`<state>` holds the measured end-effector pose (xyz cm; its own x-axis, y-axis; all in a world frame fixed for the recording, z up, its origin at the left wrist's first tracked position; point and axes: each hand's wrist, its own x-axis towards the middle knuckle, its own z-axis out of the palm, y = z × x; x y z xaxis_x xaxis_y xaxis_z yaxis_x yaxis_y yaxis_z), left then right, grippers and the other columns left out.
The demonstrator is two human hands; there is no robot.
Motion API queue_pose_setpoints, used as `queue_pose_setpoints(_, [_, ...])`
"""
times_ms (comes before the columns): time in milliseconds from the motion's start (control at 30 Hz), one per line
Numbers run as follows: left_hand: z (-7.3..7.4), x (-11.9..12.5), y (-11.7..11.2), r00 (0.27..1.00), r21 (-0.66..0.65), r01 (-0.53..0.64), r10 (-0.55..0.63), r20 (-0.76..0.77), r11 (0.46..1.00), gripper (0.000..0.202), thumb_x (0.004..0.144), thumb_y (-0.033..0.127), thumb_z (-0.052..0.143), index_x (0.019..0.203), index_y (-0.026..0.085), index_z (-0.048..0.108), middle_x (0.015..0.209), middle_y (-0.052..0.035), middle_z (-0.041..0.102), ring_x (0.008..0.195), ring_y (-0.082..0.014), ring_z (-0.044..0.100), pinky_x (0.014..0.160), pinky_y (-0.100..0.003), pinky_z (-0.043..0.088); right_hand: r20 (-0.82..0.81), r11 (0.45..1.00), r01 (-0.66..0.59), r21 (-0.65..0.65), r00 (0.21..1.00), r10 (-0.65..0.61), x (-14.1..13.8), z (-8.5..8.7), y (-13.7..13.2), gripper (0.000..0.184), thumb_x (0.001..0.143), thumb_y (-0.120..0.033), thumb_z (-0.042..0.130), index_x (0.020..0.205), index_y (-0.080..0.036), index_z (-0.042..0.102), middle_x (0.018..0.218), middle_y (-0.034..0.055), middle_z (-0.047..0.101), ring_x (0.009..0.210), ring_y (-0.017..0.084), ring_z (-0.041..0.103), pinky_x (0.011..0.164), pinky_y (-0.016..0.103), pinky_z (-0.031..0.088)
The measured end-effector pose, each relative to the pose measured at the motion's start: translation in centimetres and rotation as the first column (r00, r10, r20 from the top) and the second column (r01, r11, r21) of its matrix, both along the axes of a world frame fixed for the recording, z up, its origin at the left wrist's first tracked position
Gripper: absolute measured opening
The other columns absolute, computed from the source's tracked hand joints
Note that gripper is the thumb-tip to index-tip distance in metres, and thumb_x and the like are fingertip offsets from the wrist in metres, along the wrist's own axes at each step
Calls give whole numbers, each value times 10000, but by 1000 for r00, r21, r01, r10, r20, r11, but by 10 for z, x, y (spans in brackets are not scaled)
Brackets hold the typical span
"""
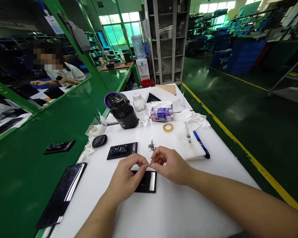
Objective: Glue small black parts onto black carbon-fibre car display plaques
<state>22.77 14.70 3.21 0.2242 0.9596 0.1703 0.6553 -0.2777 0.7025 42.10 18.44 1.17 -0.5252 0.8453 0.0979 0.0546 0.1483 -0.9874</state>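
My left hand [127, 175] and my right hand [170, 165] meet fingertip to fingertip above the white table [178, 208]. Both are closed in a pinch on something tiny and dark that I cannot make out. Beneath them lies a black carbon-patterned plate [152, 183] with a silvery strip at its right end, partly covered by my left hand. Just beyond my fingers is a small heap of thin black pieces [152, 145]. A similar black plate [123, 150], with a glossy raised car-like shape on it, rests to the left of the heap.
Farther back stand a black jug [125, 114], a clear bottle [141, 109] and a tissue pack [161, 113]. Yellow tape [168, 127], a syringe [188, 132] and a blue cutter [201, 144] lie at right. A dark glossy panel [62, 195] lies along the left edge. A co-worker [62, 72] sits beyond.
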Motion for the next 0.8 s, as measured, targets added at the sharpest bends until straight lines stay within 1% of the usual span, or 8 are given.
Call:
queue_pose_setpoints(67, [1, -3, -2, 999, 2, -35, 35, 2, 999, 159, 904, 262, 537, 774, 208, 612, 734, 20, 621, 703, -129, 572, 669, -254, 448, 40, 997, 4, 73, 999, -7, -1, 1, -3, 97, 793, -183, 645, 881, -199, 607, 759, -32, 602, 662, 108, 533, 621, 246, 437])
queue_pose_setpoints(133, [1, -6, -2, 999, 17, -52, 52, -5, 998, 158, 891, 259, 548, 760, 212, 622, 718, 23, 616, 694, -129, 571, 662, -253, 448, 84, 986, 17, 164, 996, -31, -2, 0, -4, 50, 781, -161, 644, 818, -190, 627, 723, -35, 575, 644, 102, 507, 606, 242, 420])
queue_pose_setpoints(167, [0, -7, -2, 998, 28, -56, 57, -10, 998, 155, 885, 256, 553, 757, 213, 630, 714, 23, 615, 693, -130, 572, 655, -253, 447, 95, 982, 21, 188, 995, -39, -3, 0, -3, 34, 779, -158, 646, 788, -186, 630, 708, -35, 564, 640, 100, 499, 601, 240, 415])
queue_pose_setpoints(333, [-2, -6, -1, 997, 91, -67, 70, -36, 994, 132, 856, 212, 561, 748, 213, 636, 701, 21, 611, 683, -128, 570, 639, -252, 445, 86, 990, 14, 141, 996, -26, -8, -5, 0, 46, 793, -150, 620, 761, -182, 625, 690, -40, 562, 617, 91, 491, 567, 222, 402])
queue_pose_setpoints(467, [-2, -2, -2, 997, 119, -43, 50, -55, 992, 134, 839, 175, 550, 734, 208, 625, 686, 23, 614, 671, -126, 571, 648, -254, 449, 78, 987, 15, 160, 997, -28, -9, -5, 1, 82, 782, -119, 608, 732, -182, 623, 683, -43, 566, 624, 91, 488, 583, 223, 399])
queue_pose_setpoints(600, [-3, -1, -2, 997, 118, -21, 30, -73, 993, 135, 843, 178, 541, 738, 208, 621, 687, 16, 620, 672, -135, 574, 646, -264, 452, 80, 985, -1, 173, 997, -13, -9, -5, 2, 94, 784, -116, 599, 730, -187, 631, 683, -39, 567, 631, 100, 492, 599, 235, 402])
queue_pose_setpoints(700, [-3, 0, -3, 997, 71, -19, 24, -67, 997, 118, 852, 199, 532, 763, 207, 609, 717, 6, 628, 693, -144, 582, 637, -264, 459, 76, 986, -12, 167, 997, -1, -9, -4, 2, 106, 773, -108, 597, 721, -191, 637, 690, -31, 569, 638, 109, 501, 600, 241, 404])
queue_pose_setpoints(800, [-2, 2, -4, 998, -19, -30, 30, -50, 999, 118, 857, 227, 530, 753, 205, 580, 713, 7, 618, 670, -141, 571, 590, -250, 447, 68, 982, -23, 190, 998, 10, -11, -4, 2, 129, 747, -81, 590, 696, -192, 629, 677, -31, 559, 626, 109, 501, 592, 240, 404])
